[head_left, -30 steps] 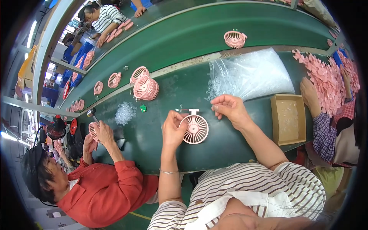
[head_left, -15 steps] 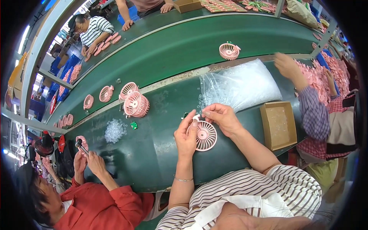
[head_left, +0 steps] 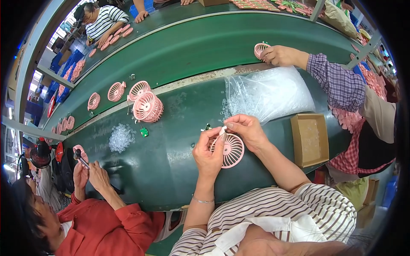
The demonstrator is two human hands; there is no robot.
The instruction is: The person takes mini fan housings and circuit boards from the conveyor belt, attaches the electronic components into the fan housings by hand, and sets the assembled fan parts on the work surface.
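A round pink fan grille (head_left: 230, 155) hangs just above the green worktable, its ribs facing up. My left hand (head_left: 208, 151) grips it by its top edge between thumb and fingers, next to a small white piece (head_left: 223, 130). My right hand (head_left: 248, 134) has thumb and forefinger pinched at that white piece; whatever tiny thing lies between those fingertips is hidden. Beside my left fingertips is a small dark green circuit board (head_left: 207, 127), partly covered.
Left are stacked pink grilles (head_left: 147, 107), a green circuit board (head_left: 144, 132) and clear small parts (head_left: 121, 137). A plastic bag (head_left: 286, 89) and cardboard box (head_left: 294, 143) stand right. Beyond runs a conveyor (head_left: 192, 55). A red-sleeved co-worker's hand (head_left: 99, 176) works left; another's hand (head_left: 279, 55) reaches across right.
My fingers have shifted slightly at the white piece, and the grille stays in my left hand. The right-hand co-worker's hand has moved left onto a pink grille on the conveyor.
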